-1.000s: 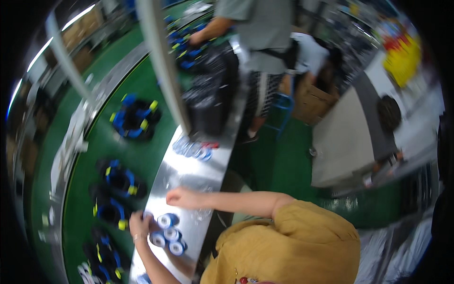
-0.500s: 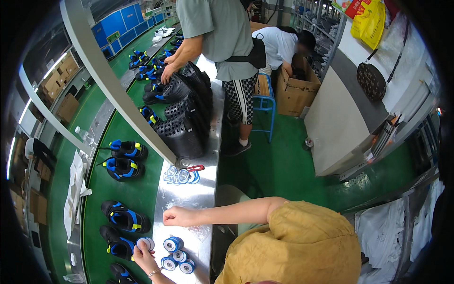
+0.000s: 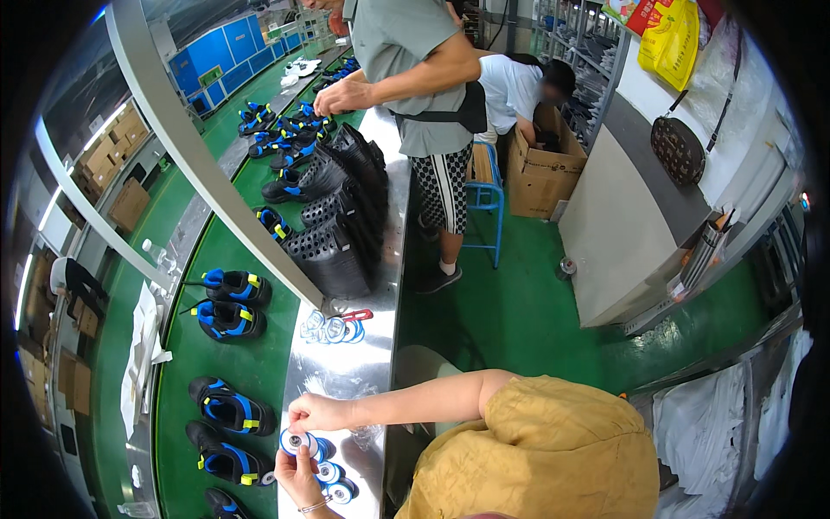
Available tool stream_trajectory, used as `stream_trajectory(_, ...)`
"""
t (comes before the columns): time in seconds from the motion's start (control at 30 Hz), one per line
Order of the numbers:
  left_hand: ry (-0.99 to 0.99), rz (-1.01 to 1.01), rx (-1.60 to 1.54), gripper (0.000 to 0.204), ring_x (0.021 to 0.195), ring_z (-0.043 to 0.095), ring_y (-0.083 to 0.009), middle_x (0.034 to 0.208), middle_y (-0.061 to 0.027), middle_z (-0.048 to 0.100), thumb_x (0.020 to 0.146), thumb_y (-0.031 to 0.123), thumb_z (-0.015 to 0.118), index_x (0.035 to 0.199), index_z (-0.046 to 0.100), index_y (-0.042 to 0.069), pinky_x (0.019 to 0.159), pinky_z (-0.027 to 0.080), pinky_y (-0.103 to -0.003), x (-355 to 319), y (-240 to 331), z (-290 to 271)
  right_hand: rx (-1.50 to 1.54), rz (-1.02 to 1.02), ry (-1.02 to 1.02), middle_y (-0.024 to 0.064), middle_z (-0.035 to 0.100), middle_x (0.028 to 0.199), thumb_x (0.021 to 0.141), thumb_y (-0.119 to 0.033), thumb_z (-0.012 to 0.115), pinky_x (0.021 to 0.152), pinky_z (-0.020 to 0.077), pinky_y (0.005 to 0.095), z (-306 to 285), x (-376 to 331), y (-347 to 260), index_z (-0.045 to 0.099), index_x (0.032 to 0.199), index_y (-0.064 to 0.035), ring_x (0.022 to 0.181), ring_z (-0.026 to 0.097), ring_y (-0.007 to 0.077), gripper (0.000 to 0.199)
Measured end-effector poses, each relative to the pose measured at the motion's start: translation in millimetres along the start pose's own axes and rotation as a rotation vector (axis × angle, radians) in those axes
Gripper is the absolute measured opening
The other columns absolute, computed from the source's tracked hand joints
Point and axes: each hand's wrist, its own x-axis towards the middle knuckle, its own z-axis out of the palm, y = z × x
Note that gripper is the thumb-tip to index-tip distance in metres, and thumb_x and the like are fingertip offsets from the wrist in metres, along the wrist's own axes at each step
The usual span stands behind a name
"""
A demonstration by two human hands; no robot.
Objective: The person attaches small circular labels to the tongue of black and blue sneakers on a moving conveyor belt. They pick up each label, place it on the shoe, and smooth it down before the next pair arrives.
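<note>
My left hand (image 3: pixel 302 484), with a bracelet at its wrist, is closed on the rim of a small round blue-and-white roll (image 3: pixel 295 442), its flat face turned up. My right hand (image 3: pixel 321 413) comes in from the right and pinches at the upper edge of that same roll; its fingertips are partly hidden. Just beside and below lie several more blue-and-white rolls (image 3: pixel 341 492) on the metal ledge (image 3: pixel 320 368). Left of my hands, black shoes (image 3: pixel 229 406) with blue and yellow parts stand on the green belt (image 3: pixel 173 359).
Farther along the ledge are a cluster of rolls (image 3: pixel 332 329), a red-handled tool (image 3: pixel 358 315) and black perforated containers (image 3: pixel 333 255). A slanting grey post (image 3: pixel 216 164) rises there. Beyond, a co-worker (image 3: pixel 415 69) stands at the belt; another person bends into a cardboard box (image 3: pixel 545 177).
My left hand has brought its roll to the right, up to my right hand, which has lowered slightly to meet it. The standing co-worker's hands have risen off the shoes.
</note>
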Motion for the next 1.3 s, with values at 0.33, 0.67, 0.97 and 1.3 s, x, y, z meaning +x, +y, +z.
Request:
stream_trajectory(0.33,0.074,0.103,0.599,0.02,0.06,0.04,-0.0157,0.067,-0.0067,0.047,0.081,0.007,0.071,0.081,0.054,-0.004,0.055,0.038,-0.031,19.2,-45.5,-23.4,0.069,0.103,0.148,0.0052,0.062,0.073,0.083,-0.017,0.072,0.062,0.044,0.0281,-18.8,-1.6,-0.5,0.065,0.08,0.0009,0.072,0.054,0.0102,0.019)
stream_trajectory(0.67,0.144,0.086,0.779,0.036,0.07,0.054,-0.0271,0.084,-0.015,0.056,0.076,0.008,0.074,0.107,0.062,-0.007,0.065,0.046,-0.036,19.9,-67.1,-16.9,0.026,0.105,0.073,0.0014,0.058,0.073,0.087,-0.018,0.069,0.059,0.0421,0.0251,-19.6,-2.3,4.0,0.063,0.084,0.0007,0.068,0.051,0.0083,0.02)
stream_trajectory(0.97,0.172,0.065,0.803,0.033,0.076,0.057,-0.0286,0.089,-0.0159,0.056,0.077,0.01,0.072,0.105,0.063,-0.005,0.07,0.047,-0.037,14.9,-67.3,-20.9,0.038,0.112,0.071,0.0016,0.058,0.072,0.087,-0.016,0.069,0.058,0.0412,0.0248,-19.8,0.8,7.0,0.062,0.083,0.001,0.067,0.05,0.0079,0.019)
stream_trajectory(1.3,0.259,0.281,0.47,0.026,0.08,0.06,-0.0171,0.095,-0.0103,0.065,0.094,0.013,0.059,0.113,0.061,-0.005,0.068,0.049,-0.028,23.9,-61.4,-28.2,-0.042,0.049,-0.048,0.0036,0.061,0.073,0.086,-0.016,0.069,0.059,0.0434,0.0264,-18.1,0.5,-0.2,0.061,0.082,0.0012,0.068,0.053,0.009,0.019)
